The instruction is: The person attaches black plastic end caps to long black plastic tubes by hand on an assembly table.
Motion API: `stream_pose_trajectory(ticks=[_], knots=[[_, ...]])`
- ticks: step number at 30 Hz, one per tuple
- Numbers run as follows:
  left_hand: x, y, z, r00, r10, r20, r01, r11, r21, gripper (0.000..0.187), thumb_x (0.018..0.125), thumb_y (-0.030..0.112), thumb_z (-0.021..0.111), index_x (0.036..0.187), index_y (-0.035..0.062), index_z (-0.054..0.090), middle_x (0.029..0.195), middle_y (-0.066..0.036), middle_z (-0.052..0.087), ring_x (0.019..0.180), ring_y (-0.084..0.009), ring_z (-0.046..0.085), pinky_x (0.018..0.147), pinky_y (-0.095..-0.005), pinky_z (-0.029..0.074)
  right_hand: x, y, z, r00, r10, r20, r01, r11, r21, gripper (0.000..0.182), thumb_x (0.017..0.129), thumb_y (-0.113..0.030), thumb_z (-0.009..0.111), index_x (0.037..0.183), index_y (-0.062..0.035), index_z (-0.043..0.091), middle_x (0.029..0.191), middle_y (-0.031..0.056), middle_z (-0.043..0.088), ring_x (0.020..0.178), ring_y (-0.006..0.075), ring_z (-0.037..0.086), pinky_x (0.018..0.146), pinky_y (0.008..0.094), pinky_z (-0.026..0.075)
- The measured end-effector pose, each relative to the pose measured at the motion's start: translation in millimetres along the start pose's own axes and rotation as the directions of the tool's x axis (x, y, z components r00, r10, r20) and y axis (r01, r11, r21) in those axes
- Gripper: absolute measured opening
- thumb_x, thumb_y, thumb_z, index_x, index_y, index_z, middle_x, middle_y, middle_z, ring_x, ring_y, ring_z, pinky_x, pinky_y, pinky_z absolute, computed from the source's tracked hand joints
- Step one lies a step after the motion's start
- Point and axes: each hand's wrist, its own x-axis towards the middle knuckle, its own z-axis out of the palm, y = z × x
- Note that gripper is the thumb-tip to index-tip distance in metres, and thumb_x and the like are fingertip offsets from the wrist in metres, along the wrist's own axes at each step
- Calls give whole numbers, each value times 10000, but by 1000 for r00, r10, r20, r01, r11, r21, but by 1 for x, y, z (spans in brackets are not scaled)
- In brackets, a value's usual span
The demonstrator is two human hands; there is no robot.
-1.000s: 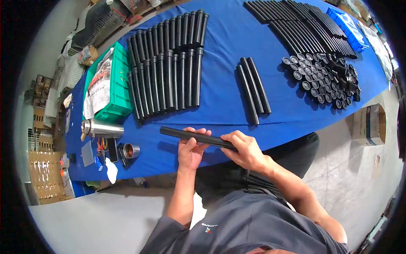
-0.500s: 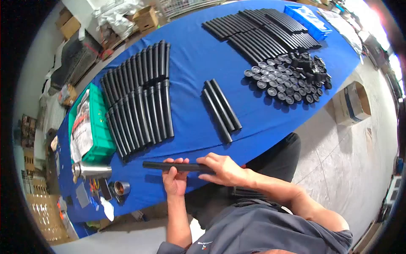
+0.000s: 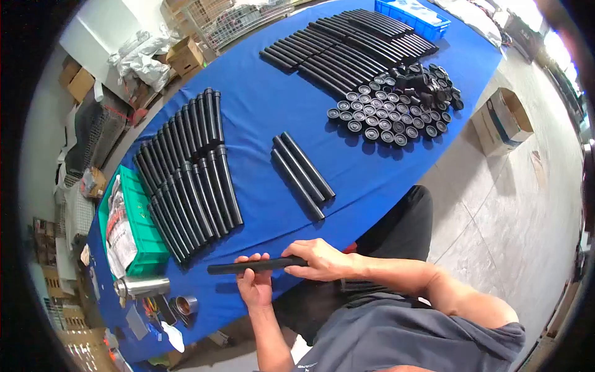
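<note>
A black tube [image 3: 232,268] lies nearly level above the table's front edge. My left hand [image 3: 255,283] is wrapped round its middle from below. The tube's right end is gripped by my right hand [image 3: 319,260], whose fingers partly cover that end. Beyond my hands, a few loose black tubes [image 3: 297,185] lie side by side on the blue cloth [image 3: 260,111]. To the left are two rows of black tubes with collared ends [image 3: 199,201]. Round black caps [image 3: 372,118] lie in a group at the upper right, beside more rows of plain black tubes [image 3: 334,56].
A green crate [image 3: 145,232] with cloth in it stands at the left edge, near a metal flask [image 3: 144,286] and a metal cup [image 3: 186,305]. A blue tray [image 3: 427,25] is at the far end; a cardboard box [image 3: 502,124] stands on the floor.
The view has shifted, so the table's contents appear further left. Both hands still hold the tube, and my right hand sits slightly differently at its end.
</note>
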Motion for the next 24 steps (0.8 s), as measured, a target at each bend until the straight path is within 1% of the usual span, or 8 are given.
stream_pose_trajectory(ticks=[2,5,8,11,14,18,21,24], knots=[[0,1,-5,1000,-9,-13,9,1000,6,372,934,68,742,1276,67,595,1237,-202,699,1176,-392,681,1003,-552,594,0,3,2,999,-33,-34,33,999,-13,325,902,-171,723,1150,-1,601,951,199,636,868,415,675,745,493,556],[0,1,-2,1000,-14,-28,13,1000,-12,364,936,61,737,1273,65,599,1241,-204,698,1184,-391,676,1014,-553,588,0,5,3,993,-114,-26,109,984,-143,351,909,-198,726,1165,7,601,948,210,644,859,418,673,753,504,548],[0,1,2,1000,-15,-12,15,1000,-27,359,935,48,736,1269,62,603,1244,-209,696,1194,-392,671,1016,-554,588,0,3,-2,998,46,45,-48,997,57,368,900,-192,732,1187,-10,589,971,185,627,867,397,674,737,494,555],[2,1,-7,1000,-12,-16,12,1000,-27,365,934,39,734,1274,63,604,1248,-214,693,1202,-394,666,1014,-559,589,-2,5,0,998,-61,-15,61,997,-48,372,896,-199,737,1178,-12,581,982,181,621,873,393,670,726,497,553],[1,1,-9,1000,-27,-15,26,998,-59,375,936,38,732,1287,65,602,1248,-217,691,1204,-395,665,1010,-562,591,-4,13,9,994,-110,-4,108,977,-182,371,894,-204,740,1166,-10,580,980,179,618,876,396,672,712,497,557],[1,3,-8,999,-47,5,48,998,-47,366,945,53,726,1288,66,599,1250,-217,690,1203,-394,666,1006,-566,594,-4,10,6,998,-57,-5,57,998,-23,360,880,-150,731,1180,-21,579,961,152,590,860,376,675,676,482,573],[3,0,-13,1000,-24,9,24,999,-30,358,956,74,720,1292,67,596,1264,-220,686,1212,-396,662,1005,-570,594,-3,6,8,990,-120,-76,105,979,-173,352,878,-156,735,1169,-22,589,963,148,595,859,370,679,675,476,572],[2,-1,-17,1000,-7,5,7,1000,-27,358,967,92,712,1304,77,591,1285,-225,676,1224,-408,653,991,-569,600,-1,11,10,982,-186,-45,172,960,-222,390,874,-205,759,1175,-23,593,982,146,610,874,364,687,685,475,574]])
